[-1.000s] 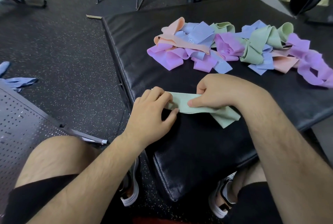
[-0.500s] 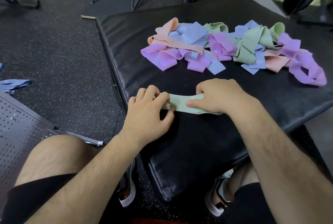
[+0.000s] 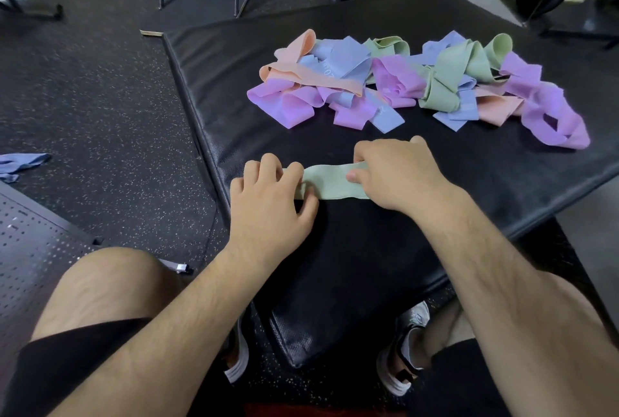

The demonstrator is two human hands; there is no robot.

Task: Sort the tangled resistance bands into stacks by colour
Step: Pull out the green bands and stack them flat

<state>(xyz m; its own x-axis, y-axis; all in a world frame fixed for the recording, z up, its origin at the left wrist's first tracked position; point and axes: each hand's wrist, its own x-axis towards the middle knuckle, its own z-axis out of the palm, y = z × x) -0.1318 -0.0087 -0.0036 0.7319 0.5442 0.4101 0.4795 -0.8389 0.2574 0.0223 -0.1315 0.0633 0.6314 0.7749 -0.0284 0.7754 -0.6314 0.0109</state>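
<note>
1. The green band (image 3: 330, 183) lies flat on the near part of the black mat (image 3: 234, 108), stretched sideways between the two hands.
2. The left hand (image 3: 271, 197) grips the band's left end. Its fingers curl over the top and the thumb presses at the near edge.
3. The right hand (image 3: 400, 175) holds the right end, with the thumb lying on top of the band and the fingers curled over the far edge.
4. The pile of tangled bands (image 3: 395, 81) sits farther back on the mat, apart from both hands. Purple, blue, peach and green loops are twisted through one another.
5. A blue band (image 3: 23, 162) lies alone on the speckled floor (image 3: 100, 98) to the left, well apart from the mat.
6. A perforated metal panel (image 3: 33, 242) stands just beside the person's left knee.
7. The mat's near corner points between the person's knees, with a shoe (image 3: 402, 369) on the floor below it.
</note>
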